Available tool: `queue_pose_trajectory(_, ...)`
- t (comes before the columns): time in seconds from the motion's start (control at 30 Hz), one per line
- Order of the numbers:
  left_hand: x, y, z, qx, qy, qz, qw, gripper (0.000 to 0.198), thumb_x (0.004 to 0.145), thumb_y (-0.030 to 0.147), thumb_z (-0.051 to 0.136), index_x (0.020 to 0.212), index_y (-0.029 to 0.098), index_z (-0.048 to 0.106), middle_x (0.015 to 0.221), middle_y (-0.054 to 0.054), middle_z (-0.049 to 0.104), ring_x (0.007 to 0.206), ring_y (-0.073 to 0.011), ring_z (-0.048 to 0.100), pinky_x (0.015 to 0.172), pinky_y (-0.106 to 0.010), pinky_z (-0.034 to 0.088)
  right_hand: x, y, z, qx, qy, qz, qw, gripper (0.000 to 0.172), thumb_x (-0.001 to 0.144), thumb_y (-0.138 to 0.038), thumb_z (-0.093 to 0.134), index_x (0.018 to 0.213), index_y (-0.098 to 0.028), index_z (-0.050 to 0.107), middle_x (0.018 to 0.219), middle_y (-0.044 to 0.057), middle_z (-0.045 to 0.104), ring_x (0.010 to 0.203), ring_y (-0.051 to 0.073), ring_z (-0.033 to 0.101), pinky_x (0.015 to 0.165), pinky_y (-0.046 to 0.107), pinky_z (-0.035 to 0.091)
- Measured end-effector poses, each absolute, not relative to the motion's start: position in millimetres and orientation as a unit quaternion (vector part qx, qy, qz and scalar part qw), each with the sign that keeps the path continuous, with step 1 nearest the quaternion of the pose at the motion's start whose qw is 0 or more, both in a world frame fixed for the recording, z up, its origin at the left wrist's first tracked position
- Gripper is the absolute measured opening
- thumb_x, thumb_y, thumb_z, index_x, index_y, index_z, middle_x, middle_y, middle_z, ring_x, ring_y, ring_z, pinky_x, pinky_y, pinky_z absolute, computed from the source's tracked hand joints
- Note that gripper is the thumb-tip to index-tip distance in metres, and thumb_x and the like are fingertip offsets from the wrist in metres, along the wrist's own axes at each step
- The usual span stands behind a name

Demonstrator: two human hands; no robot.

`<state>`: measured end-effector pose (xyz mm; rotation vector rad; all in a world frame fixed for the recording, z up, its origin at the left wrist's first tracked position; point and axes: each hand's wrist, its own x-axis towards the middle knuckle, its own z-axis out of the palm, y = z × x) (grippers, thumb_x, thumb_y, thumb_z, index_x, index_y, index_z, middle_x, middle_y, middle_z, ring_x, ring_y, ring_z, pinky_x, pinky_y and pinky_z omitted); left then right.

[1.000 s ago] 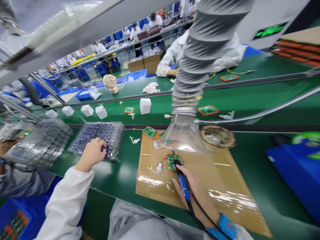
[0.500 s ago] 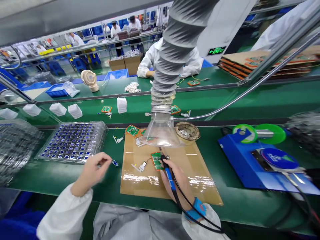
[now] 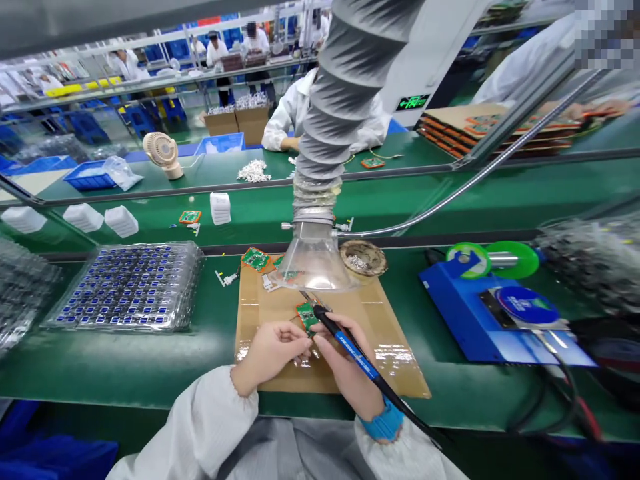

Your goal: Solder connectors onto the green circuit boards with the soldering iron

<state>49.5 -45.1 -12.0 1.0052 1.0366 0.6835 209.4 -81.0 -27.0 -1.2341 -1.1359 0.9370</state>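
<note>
My right hand (image 3: 345, 363) is closed round a blue and black soldering iron (image 3: 350, 343), its tip at a small green circuit board (image 3: 305, 313) on the brown cardboard mat (image 3: 395, 347). My left hand (image 3: 273, 350) is pinched shut right beside that board; a small part may be in its fingers, but they hide it. A clear fume funnel (image 3: 313, 263) on a grey ribbed hose hangs just above the board.
A clear tray of small blue parts (image 3: 125, 287) lies to the left. A blue soldering station (image 3: 493, 313) with green spools stands right. A tin of solder dross (image 3: 363, 257), more boards and white plugs lie behind. Another person in white works across the conveyor.
My left hand came away from the tray of blue parts with a small part and moved right to the circuit board. The view swung right.
</note>
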Motion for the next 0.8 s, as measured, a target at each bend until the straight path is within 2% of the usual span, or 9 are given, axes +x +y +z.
queue_pose_trajectory(0.13,51,-46,-7,0.496,0.486,0.310,0.649,0.032,0.074,0.045,0.080,0.074,0.014,0.070,0.067,-0.004,0.070,0.062,-0.0127,0.062,0.064,-0.025,0.050,209,-77,-24,-0.539,-0.460,0.420,0.567,0.030,0.085,-0.039,0.076,0.108,-0.024,0.064,0.090,0.004,0.073,0.082,0.020,0.073,0.073,0.032,0.062)
queue_pose_trajectory(0.27,54,-48,-4,0.530,0.497,0.319,0.609,0.022,0.077,0.037,0.076,0.074,0.016,0.072,0.071,-0.004,0.072,0.065,-0.0139,0.063,0.065,-0.024,0.050,213,-74,-25,-0.534,-0.459,0.436,0.561,0.029,0.085,-0.039,0.075,0.107,-0.024,0.064,0.089,0.002,0.072,0.080,0.019,0.072,0.073,0.031,0.061)
queue_pose_trajectory(0.6,58,-47,-1,0.579,0.538,0.326,0.518,0.019,0.083,0.034,0.069,0.075,0.017,0.074,0.069,-0.003,0.072,0.061,-0.0143,0.059,0.058,-0.025,0.046,221,-70,-30,-0.540,-0.429,0.464,0.556,0.030,0.081,-0.040,0.078,0.104,-0.024,0.065,0.086,0.002,0.072,0.078,0.019,0.071,0.075,0.031,0.060)
queue_pose_trajectory(0.67,57,-44,-3,0.617,0.527,0.328,0.483,0.018,0.085,0.031,0.067,0.075,0.018,0.073,0.070,-0.003,0.071,0.064,-0.0150,0.060,0.062,-0.027,0.046,220,-70,-30,-0.543,-0.446,0.443,0.557,0.027,0.083,-0.039,0.076,0.104,-0.024,0.066,0.090,0.002,0.072,0.080,0.019,0.072,0.076,0.031,0.060)
queue_pose_trajectory(0.8,54,-29,-10,0.713,0.516,0.323,0.347,0.016,0.086,0.021,0.066,0.072,0.019,0.071,0.080,-0.004,0.070,0.085,-0.0199,0.062,0.083,-0.035,0.046,225,-71,-36,-0.568,-0.468,0.361,0.573,0.024,0.086,-0.039,0.073,0.103,-0.024,0.066,0.103,0.005,0.073,0.090,0.021,0.073,0.081,0.034,0.061)
